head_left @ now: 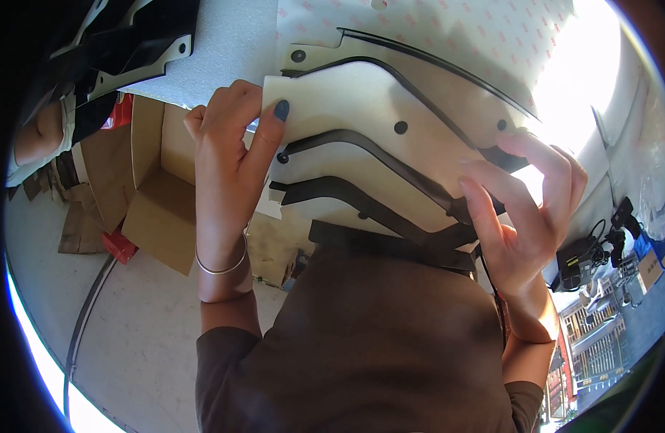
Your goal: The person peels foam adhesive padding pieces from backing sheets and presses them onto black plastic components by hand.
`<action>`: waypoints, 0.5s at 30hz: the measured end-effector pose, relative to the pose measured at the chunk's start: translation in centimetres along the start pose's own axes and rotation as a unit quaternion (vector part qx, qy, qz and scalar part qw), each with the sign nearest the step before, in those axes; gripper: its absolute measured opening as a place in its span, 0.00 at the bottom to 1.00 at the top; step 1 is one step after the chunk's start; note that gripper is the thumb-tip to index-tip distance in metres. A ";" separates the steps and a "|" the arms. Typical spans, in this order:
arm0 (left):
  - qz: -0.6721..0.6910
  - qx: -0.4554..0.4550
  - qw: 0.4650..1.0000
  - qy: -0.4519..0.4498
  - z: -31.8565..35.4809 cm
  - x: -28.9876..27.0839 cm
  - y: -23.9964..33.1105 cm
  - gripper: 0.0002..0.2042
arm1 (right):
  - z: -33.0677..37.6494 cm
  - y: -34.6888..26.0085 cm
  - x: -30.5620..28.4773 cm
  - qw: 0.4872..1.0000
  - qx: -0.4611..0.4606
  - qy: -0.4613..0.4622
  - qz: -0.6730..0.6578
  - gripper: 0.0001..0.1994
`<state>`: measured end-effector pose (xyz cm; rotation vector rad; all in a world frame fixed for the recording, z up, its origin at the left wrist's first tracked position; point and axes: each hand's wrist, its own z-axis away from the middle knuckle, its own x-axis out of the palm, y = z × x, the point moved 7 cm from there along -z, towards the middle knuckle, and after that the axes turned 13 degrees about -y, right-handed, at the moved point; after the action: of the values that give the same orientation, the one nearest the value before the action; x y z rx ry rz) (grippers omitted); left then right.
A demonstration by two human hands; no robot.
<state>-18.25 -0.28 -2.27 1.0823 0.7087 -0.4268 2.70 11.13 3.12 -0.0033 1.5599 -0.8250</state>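
A flat white curved panel [361, 123] with black curved strips and small black dots is held in front of my chest. My left hand [235, 155] grips its left edge, thumb on top, fingers behind; a thin bracelet circles the wrist. My right hand [523, 209] pinches the panel's right end where the black strips [390, 209] meet. More white sheets lie stacked beneath it, lower edges against my brown shirt.
A white table surface [455, 36] lies beyond the panel, brightly lit at the right. An open cardboard box [155, 209] stands on the floor at the left, with red items beside it. Black-and-white shaped parts [130, 50] lie at top left. A black charger with cables [581, 263] sits at the right.
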 end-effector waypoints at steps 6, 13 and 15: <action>-0.027 0.026 0.999 0.007 -0.2 0.1 0.0 0.06 | -1.6 -0.2 0.2 0.999 -0.013 -0.006 0.033 0.09; -0.052 0.017 0.998 0.012 -0.3 0.7 0.1 0.05 | -2.5 -0.3 1.3 0.998 -0.049 0.004 0.032 0.09; -0.062 0.015 0.998 0.015 -0.2 0.7 0.3 0.05 | -2.5 -0.6 1.4 0.998 -0.039 -0.022 0.052 0.10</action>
<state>-17.65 0.03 -2.63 1.0773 0.8009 -0.5296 -0.04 11.24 2.05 0.0026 1.5359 -0.6789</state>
